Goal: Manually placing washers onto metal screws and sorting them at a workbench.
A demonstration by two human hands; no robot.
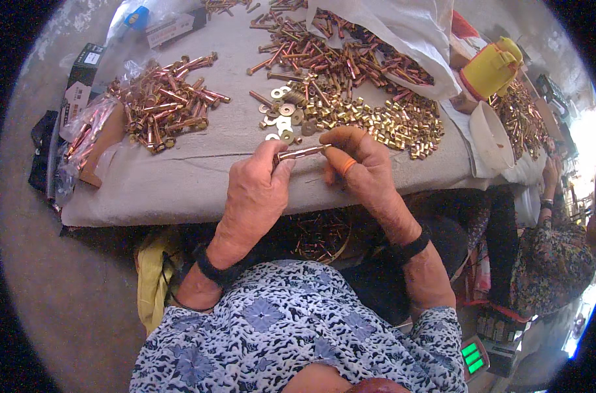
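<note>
A long copper-coloured anchor bolt [301,154] lies level between my two hands, just above the table's front edge. My left hand [253,185] pinches its left end between thumb and forefinger. At the other end, my right hand [368,167] closes thumb and forefinger around the tip; an orange cover sits on the thumb. Whether a small part is in those right fingers is hidden. Right behind the bolt lie loose flat washers [284,124], silver and brass-coloured. A heap of gold-coloured nuts [402,128] spreads behind my right hand.
Finished-looking bolts [170,101] form a pile at left, near a cardboard box [85,75] and plastic bags. More bolts [350,59] lie at the back under a white sack [396,33]. At right are a yellow container [491,69], a white bowl [491,137] and another person's hand [550,173].
</note>
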